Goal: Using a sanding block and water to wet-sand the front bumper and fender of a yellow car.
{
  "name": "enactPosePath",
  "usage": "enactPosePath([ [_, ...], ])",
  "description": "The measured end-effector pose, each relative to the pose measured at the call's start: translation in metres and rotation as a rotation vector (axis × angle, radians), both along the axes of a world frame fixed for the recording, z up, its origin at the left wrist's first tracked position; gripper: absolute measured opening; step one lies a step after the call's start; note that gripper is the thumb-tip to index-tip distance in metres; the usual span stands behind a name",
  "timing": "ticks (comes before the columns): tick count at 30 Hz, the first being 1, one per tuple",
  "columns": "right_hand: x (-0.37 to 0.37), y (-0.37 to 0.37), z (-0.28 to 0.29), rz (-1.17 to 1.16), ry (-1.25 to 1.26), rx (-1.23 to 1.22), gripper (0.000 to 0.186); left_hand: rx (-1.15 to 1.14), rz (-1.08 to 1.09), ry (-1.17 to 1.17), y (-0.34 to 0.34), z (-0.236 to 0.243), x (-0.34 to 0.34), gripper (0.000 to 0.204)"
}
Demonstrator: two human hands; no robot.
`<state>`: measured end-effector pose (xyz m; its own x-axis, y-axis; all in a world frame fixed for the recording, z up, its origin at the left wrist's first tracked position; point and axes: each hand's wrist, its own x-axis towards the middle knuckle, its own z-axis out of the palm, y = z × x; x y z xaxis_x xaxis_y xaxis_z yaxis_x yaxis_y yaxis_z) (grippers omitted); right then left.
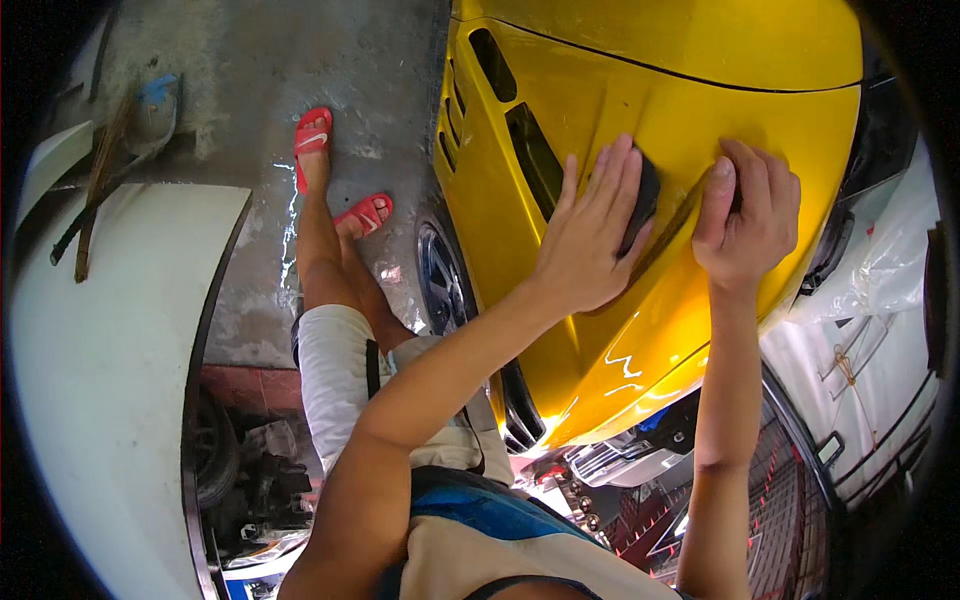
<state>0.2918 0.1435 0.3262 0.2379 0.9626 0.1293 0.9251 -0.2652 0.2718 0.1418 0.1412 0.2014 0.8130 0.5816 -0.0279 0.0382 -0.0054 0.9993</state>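
Glossy yellow car body panel (610, 330), smooth and curved, with dark slotted vents on its left face and a dark seam line across the far part; bright glare streaks low on it. It fills the centre-right of the view. One small black pad (645, 195), rounded and matte, lies flat on the panel. Left hand (590, 235) covers the pad with fingers spread and extended, palm pressing down on it, not curled around it. Right hand (745, 220) is just right of the pad, fingers curled shut with the thumb down, touching the panel; whether it holds anything cannot be told. One wheel (440, 275) shows left of the panel. Two red sandals (340, 175) on wet grey concrete floor (250, 90), far left. White rounded panel (100, 370) at near left.
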Motion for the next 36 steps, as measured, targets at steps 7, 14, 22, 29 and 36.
enactPosePath([
  [7,0.000,-0.002,0.000,-0.017,-0.002,0.007,0.017,0.007,-0.011,0.040,0.013,0.017,0.009,0.072],
  [14,-0.005,0.005,-0.001,-0.040,-0.008,-0.027,0.017,0.004,0.108,0.112,0.037,0.008,0.039,0.068],
  [22,-0.004,0.003,0.001,-0.034,0.009,-0.017,0.016,-0.004,0.070,0.079,0.029,0.006,0.026,0.068],
  [29,-0.006,0.005,0.000,-0.041,0.037,0.011,0.015,0.073,0.025,0.001,0.044,-0.018,0.029,0.072],
  [36,-0.004,0.000,0.001,-0.046,0.039,0.002,0.016,0.072,0.028,0.025,0.028,-0.010,0.027,0.073],
])
